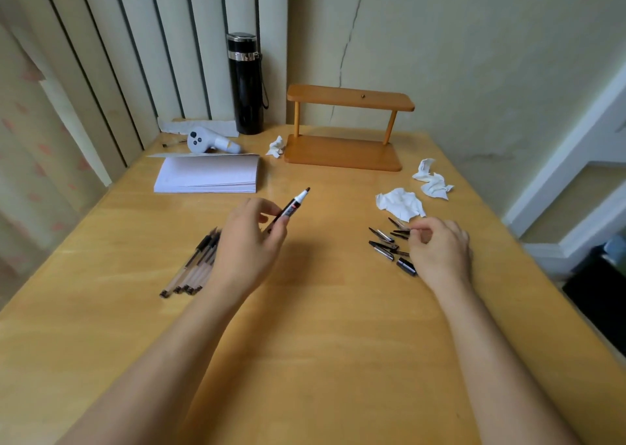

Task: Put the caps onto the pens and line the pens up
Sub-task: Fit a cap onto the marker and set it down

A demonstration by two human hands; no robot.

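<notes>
- Left hand (249,241), centre-left of frame, gripped an uncapped marker (294,205) — black body, white neck, dark tip angled toward the upper right, lifted off the table (321,326).
- Right hand (440,249), centre-right, had its fingers curled, thumb and forefinger pinched on a black cap (402,232) at the edge of the cap pile (389,244).
- The pile — loose black and silver caps, scattered, not in any row — lay just left of that hand.
- Below-left of the left hand, a bundle of clear-barrelled pens (193,266) lay side by side, slanted; cannot tell how many.
- 3 crumpled tissues (401,204) sat above the caps, right of centre.
- Upper frame: a paper stack (206,175), a black flask (246,83), a wooden stand (345,127).
</notes>
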